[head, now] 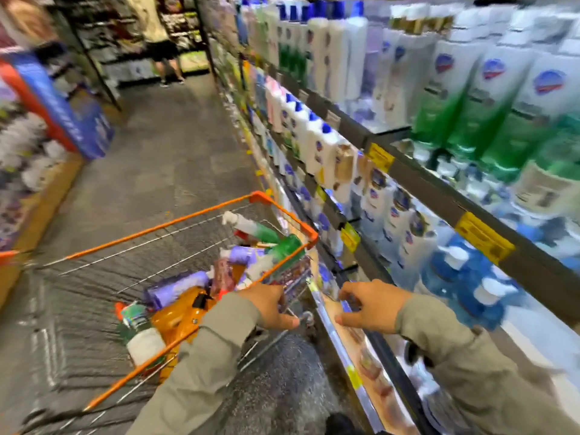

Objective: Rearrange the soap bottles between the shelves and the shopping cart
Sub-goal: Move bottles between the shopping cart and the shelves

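**Orange-rimmed cart beside the soap shelves**

1. Cart position. Your shopping cart point(163, 226) stands at 8 o'clock in the view, on the grey floor point(175, 146). Its right side is just beside the shelves point(439, 196).

2. Cart contents. Soap bottles lie piled along the cart's right half:
- a purple bottle point(175, 288) on its side
- an orange bottle point(179, 318) touching it at 6 o'clock
- a green-and-white bottle point(141, 334) at the near end
- a green bottle with a white pump point(260, 232) at the far end

3. Shelf stock. Shelves run from 12 o'clock down to 4 o'clock.
- The upper level holds white bottles with green bases point(464, 114).
- The middle level holds white bottles with blue caps point(317, 146).
- A lower level holds blue bottles point(461, 277).
- Yellow price tags point(483, 237) sit on the shelf edges.

4. Left hand. Your left hand point(270, 304) is at the cart's near right corner, against the wire wall. Motion blur hides the fingers, so you cannot tell whether they grasp the cart.

5. Right hand. Your right hand point(373, 306) hovers over the low shelf edge at 5 o'clock. The fingers are half-curled and spread apart from the thumb, holding nothing.

6. Background. Another person point(160, 36) stands at the aisle's far end, at 11 o'clock.
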A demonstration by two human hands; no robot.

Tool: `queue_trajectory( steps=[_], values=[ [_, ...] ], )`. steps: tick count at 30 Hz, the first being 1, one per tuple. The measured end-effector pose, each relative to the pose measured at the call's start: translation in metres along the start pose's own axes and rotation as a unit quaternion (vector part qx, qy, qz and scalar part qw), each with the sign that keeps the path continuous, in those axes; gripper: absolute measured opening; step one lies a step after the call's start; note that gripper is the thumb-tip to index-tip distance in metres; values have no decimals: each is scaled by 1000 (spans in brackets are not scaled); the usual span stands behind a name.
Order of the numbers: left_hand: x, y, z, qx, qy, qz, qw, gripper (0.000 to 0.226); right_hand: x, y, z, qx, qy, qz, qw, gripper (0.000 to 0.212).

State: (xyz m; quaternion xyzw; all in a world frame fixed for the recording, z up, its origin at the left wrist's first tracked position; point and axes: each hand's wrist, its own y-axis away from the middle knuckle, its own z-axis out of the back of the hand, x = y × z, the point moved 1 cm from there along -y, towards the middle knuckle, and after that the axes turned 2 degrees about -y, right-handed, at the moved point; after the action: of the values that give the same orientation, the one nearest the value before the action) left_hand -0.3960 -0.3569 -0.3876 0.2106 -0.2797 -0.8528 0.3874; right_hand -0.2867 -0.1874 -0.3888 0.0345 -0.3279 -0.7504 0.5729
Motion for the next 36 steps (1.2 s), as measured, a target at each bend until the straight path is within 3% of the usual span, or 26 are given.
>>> queue_trajectory(
  steps=[7,16,26,36],
  values=[
    [45,-22,13,-10,95,91,991,60,24,-80,42,69,31,86,993,60],
    [119,-22,-17,-5,195,193,962,59,89,-165,34,122,111,192,968,49],
    [225,-33,-41,-2,272,256,927,63,174,-250,3,160,132,204,957,50],
    [300,-114,-76,18,314,294,902,74,221,-346,-68,195,186,181,946,49]
  ],
)
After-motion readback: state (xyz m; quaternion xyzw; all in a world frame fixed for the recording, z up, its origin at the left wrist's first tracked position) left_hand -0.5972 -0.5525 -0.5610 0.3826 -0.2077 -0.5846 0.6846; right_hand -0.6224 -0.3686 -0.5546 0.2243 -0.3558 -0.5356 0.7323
